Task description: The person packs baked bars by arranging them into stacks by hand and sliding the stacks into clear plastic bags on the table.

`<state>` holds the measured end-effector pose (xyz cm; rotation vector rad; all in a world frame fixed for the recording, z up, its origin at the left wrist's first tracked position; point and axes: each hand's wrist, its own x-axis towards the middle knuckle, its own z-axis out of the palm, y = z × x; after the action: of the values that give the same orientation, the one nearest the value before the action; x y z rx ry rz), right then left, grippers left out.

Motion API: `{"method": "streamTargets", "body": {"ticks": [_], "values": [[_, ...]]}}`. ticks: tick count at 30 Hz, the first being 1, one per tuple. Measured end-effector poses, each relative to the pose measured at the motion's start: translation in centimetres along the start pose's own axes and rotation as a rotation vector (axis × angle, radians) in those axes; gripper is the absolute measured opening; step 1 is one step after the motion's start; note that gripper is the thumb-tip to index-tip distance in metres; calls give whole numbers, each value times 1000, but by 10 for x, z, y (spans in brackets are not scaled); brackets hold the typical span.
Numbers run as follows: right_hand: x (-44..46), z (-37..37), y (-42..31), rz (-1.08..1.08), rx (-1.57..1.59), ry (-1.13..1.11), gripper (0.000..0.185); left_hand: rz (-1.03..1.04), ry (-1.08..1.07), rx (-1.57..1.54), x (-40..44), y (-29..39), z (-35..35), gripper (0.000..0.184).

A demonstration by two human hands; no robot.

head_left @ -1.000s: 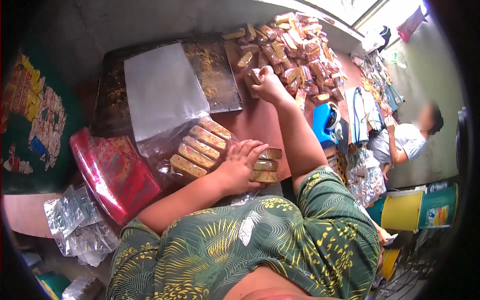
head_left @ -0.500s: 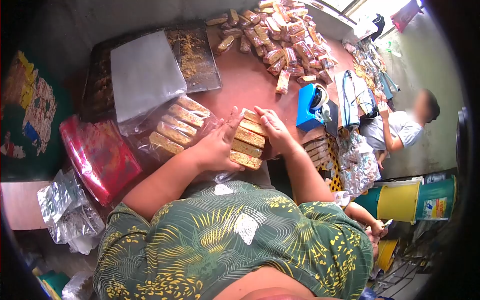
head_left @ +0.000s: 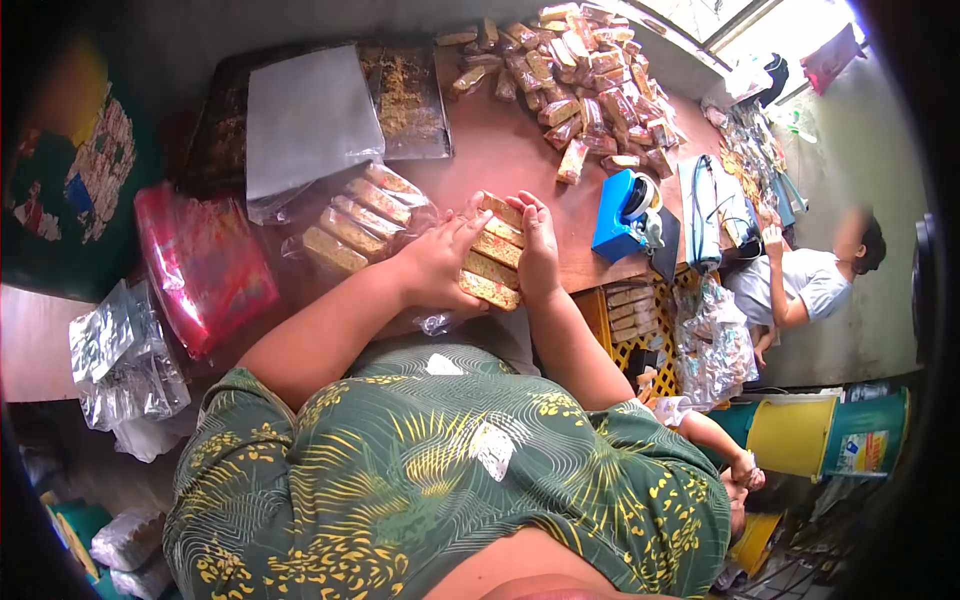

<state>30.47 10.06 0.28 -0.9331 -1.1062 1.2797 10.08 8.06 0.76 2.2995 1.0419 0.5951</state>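
Note:
Between my two hands is a row of several bread slices (head_left: 492,262), packed side by side. My left hand (head_left: 435,262) presses on the row's left side, and my right hand (head_left: 538,250) presses on its right side, with the fingertips near the far end. Just left of my left hand lies a clear plastic bag with several more slices (head_left: 365,215) in it. A grey-white sheet (head_left: 312,120) rests on a dark, crumb-covered tray (head_left: 415,100) beyond the bag.
A pile of wrapped slices (head_left: 590,85) lies at the far side of the table (head_left: 500,140). A blue tape dispenser (head_left: 622,218) is on the right, a red plastic stack (head_left: 205,268) on the left. A person (head_left: 800,275) sits at the right; another person's arm (head_left: 712,435) shows lower right.
My right hand has come back from the pile to the near slices. Both hands now press the row, which has one more slice than at first. The view has shifted.

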Motion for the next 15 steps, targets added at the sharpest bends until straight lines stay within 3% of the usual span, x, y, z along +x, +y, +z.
{"method": "streamTargets", "body": {"ticks": [2,3,5,6,10,15], "values": [[1,3,6,-56,4,10,44,0,-14,10,-1,0,-2,127],[-4,-2,7,49,94,-102,52,2,-18,18,-1,-1,-3,125],[-7,-27,7,-451,-854,-346,74,62,38,44,-3,-7,0,127],[-17,-36,3,-356,-835,-434,102,83,56,33,-4,-7,0,128],[-32,-33,-40,-332,-1051,-651,125,107,49,20,-5,-6,-5,127],[-27,-38,-29,-375,-1065,-651,128,110,7,-143,-1,-17,-6,119]]}}
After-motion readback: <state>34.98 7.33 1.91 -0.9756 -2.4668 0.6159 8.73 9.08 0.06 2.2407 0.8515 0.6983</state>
